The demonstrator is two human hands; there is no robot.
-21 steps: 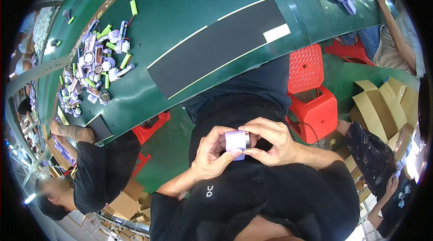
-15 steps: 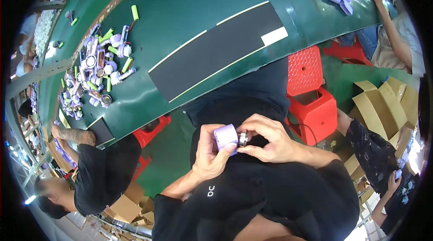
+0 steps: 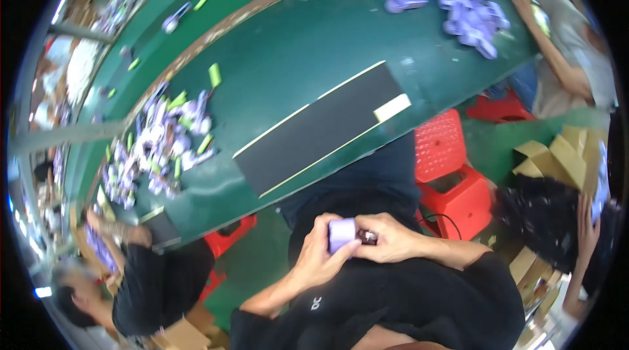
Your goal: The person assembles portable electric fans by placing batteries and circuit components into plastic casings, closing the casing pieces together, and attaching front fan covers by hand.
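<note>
In front of my body, below the table edge, my left hand is closed around a light purple, tube-shaped plastic housing. The thumb presses along its lower side. My right hand pinches a small dark, shiny part against the housing's right side. Whether that part reaches inside the housing I cannot tell. Motion blur hides its finer detail.
A black mat lies on the green table. Purple assemblies with green cylinders are heaped at left, purple housings at the far right. Red stools stand right of me. Co-workers sit on both sides.
My view has shifted, so the table sits lower in it. The metal-looking part now appears darker and turned in my right fingers, still beside the purple housing. At right, a co-worker's purple piece has risen.
</note>
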